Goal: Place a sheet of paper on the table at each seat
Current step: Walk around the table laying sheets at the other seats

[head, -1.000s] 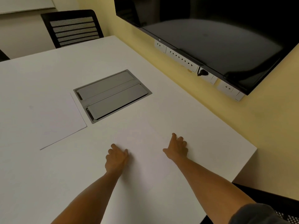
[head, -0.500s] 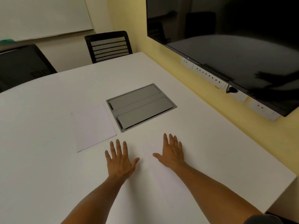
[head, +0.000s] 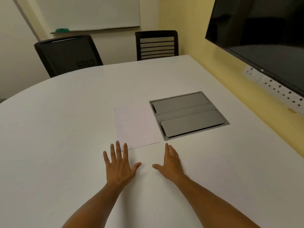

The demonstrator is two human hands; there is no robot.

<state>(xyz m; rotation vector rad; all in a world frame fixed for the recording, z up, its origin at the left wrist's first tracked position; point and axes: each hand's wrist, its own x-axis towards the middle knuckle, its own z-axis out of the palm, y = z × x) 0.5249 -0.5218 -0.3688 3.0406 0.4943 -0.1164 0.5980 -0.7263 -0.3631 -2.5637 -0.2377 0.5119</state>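
White sheet [head: 136, 125] is lying flat on counter [head: 65, 129], touching grey hatch [head: 189, 115] at its 9 o'clock. Left hand [head: 119, 168] and right hand [head: 171, 164] are spreading fingers wide, holding nothing, at sheet's 6 o'clock.

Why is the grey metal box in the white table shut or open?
Shut. Both flaps of the grey metal cable box lie flat, level with the white table.

Desk [head: 69, 122]: smooth white top, faint sheen. Sheet of paper [head: 134, 125]: matt white. Cable box [head: 189, 115]: brushed grey metal flaps. Screen [head: 263, 30]: glossy black. Right chair [head: 157, 45]: black mesh back. Wall [head: 197, 46]: matt yellow paint.
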